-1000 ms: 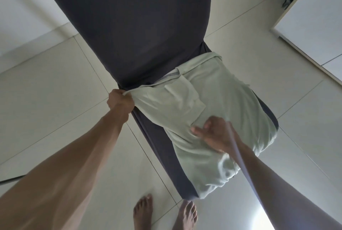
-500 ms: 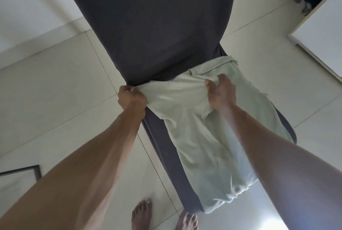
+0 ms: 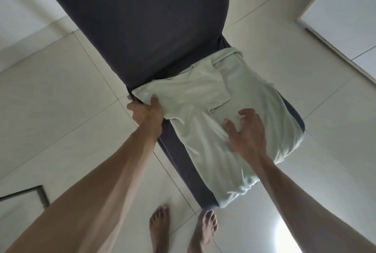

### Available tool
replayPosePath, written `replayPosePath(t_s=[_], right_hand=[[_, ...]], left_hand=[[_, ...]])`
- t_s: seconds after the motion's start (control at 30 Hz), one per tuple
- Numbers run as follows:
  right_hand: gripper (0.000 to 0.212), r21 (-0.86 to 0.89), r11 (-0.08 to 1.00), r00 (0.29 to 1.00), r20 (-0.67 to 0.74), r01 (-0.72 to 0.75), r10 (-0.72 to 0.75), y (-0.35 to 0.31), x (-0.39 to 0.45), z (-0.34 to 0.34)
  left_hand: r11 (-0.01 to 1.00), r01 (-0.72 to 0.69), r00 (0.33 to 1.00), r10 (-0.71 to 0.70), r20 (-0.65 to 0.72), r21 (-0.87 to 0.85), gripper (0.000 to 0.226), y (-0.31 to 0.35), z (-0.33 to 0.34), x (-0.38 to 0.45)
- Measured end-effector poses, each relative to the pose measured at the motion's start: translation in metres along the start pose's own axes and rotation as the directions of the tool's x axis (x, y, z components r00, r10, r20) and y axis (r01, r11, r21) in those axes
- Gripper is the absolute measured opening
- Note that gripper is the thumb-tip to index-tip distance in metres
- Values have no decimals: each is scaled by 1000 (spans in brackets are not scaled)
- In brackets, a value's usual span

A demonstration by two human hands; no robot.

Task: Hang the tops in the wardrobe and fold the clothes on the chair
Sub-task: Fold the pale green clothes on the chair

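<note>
My right hand [image 3: 247,134] has let go and now lies spread on the pale green garment [image 3: 223,122]; my left hand [image 3: 147,110] still pinches its corner on the chair [image 3: 177,151].

A home bedroom: pale tiled floor [image 3: 61,94], white wardrobe [image 3: 343,14] far right, covered chair [image 3: 142,18], bare feet [image 3: 160,226].

Left hand [image 3: 147,110] thumb up, apparently pinching, right hand [image 3: 247,132] fingers spread, both arms extended

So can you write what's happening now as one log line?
step: folding | left hand: pinches corner of pale green garment | right hand: open, spread on garment | garment: on dark chair
</note>
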State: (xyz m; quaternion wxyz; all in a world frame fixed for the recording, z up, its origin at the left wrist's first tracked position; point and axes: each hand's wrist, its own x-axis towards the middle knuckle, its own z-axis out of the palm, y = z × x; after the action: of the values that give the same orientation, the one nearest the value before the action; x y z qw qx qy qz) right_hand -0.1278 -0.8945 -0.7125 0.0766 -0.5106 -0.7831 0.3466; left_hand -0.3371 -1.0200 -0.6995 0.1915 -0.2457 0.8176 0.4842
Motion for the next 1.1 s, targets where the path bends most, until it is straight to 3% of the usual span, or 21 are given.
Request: replayPosePath(t_s=[0.13, 0.33, 0.5, 0.6, 0.8, 0.97, 1.1], right_hand=[[42, -66, 997, 988, -150, -44, 34, 27, -86, -5], [38, -203, 979, 999, 49, 7, 3, 49, -190, 30], [33, -235, 965, 993, 1, -112, 116, 44, -197, 57], [32, -253, 959, 990, 9, -132, 138, 43, -187, 58], [33, -391, 920, 998, 60, 31, -8, 69, -184, 36], [54, -499, 859, 992, 98, 113, -74, 105, -210, 3], [49, -580, 808, 967, 249, 103, 56, 108, -217, -6]], left_hand=[[996, 28, 993, -38, 115, 91, 60, -39, -1, -38], [975, -39, 924, -49, 379, 221, 39, -86, -5, -80], [970, 61, 853, -173, 493, 235, 21, -97, -16, -91], [971, 90, 834, -196, 515, 223, 27, -101, -18, -90], [980, 33, 830, -135, 541, 194, 25, -109, -15, -95], [992, 123, 889, -128, 439, 41, 35, -109, -11, -101], [999, 35, 962, -28, 270, -22, 53, -91, -12, -80]])
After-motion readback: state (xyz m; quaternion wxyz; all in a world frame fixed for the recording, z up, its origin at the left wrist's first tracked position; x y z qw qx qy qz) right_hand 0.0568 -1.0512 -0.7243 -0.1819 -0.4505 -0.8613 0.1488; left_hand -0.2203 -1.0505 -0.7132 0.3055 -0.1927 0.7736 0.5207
